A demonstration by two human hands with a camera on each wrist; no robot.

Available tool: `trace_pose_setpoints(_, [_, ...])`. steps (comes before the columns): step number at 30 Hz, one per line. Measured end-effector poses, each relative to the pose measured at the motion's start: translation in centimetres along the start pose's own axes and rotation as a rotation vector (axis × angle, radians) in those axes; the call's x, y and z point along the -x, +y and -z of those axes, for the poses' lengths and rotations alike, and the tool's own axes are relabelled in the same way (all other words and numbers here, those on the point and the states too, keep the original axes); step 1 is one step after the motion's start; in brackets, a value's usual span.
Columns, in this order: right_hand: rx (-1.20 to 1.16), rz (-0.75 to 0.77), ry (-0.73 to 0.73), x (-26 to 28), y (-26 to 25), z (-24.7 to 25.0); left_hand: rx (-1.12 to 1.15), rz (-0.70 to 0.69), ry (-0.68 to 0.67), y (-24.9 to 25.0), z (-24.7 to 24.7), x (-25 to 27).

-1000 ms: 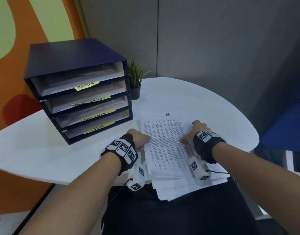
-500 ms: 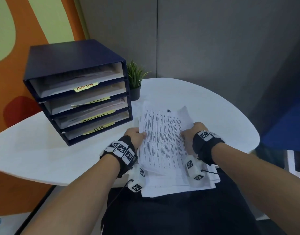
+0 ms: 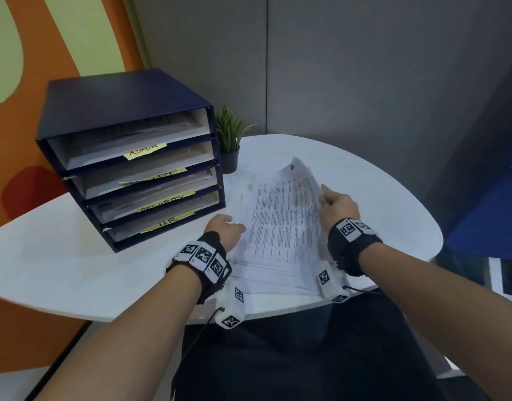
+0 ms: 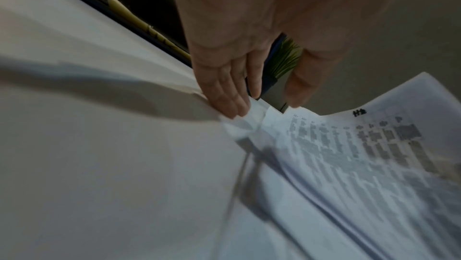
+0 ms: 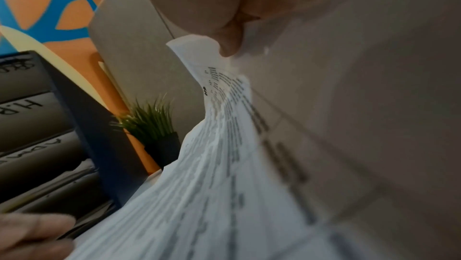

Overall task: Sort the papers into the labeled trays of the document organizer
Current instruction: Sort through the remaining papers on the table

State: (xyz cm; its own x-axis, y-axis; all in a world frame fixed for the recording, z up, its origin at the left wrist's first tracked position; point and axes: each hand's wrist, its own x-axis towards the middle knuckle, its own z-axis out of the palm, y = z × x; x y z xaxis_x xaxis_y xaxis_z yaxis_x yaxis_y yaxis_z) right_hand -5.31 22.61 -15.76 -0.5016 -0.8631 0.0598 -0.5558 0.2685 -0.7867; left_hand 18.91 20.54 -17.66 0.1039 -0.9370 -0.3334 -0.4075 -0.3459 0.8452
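Papers [image 3: 281,227], a printed stack, lying on the white round table [image 3: 75,264] just in front of the person, with the top sheet [image 3: 289,198] being lifted at its right edge and curling upward. Pinching that raised edge between thumb and fingers: the right hand [image 3: 337,205], seen close in the right wrist view with the sheet bending away below the fingertips [image 5: 228,47]. Lying open at the stack's left side: the left hand [image 3: 226,230], fingers [image 4: 224,96] straight and touching the corner of the lower sheets, gripping nothing. Standing to the left on the same table, near the stack: the dark blue document organizer [image 3: 127,157], four trays already holding paper, yellow labels reading ADMIN [image 3: 145,151] on top, then one not legible, then SECURITY [image 3: 165,202], then HR [image 3: 168,222] at the bottom. Sitting just behind the organizer's right corner: a small potted plant [image 3: 230,140] in a black pot. Showing behind: grey wall panels and an orange and green wall.
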Motion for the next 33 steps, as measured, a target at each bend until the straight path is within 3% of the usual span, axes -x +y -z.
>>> trace_pose_setpoints(9, [0.066, -0.069, 0.190, -2.2, 0.8, 4.5, -0.106, 0.019, 0.002, -0.4, 0.4, -0.1])
trace_pose_setpoints(16, [-0.055, -0.148, 0.066, -1.4, 2.1, 5.1, -0.086, 0.028, -0.065, -0.3, 0.4, 0.1])
trace_pose_setpoints(20, [0.048, -0.120, 0.004, -0.6, 2.1, 3.3, -0.109, 0.013, -0.093, -0.1, 0.2, 0.4])
trace_pose_setpoints(33, [0.066, -0.091, 0.308, -2.3, 2.3, 8.7, -0.122, -0.017, -0.091, -0.4, 0.2, -0.2])
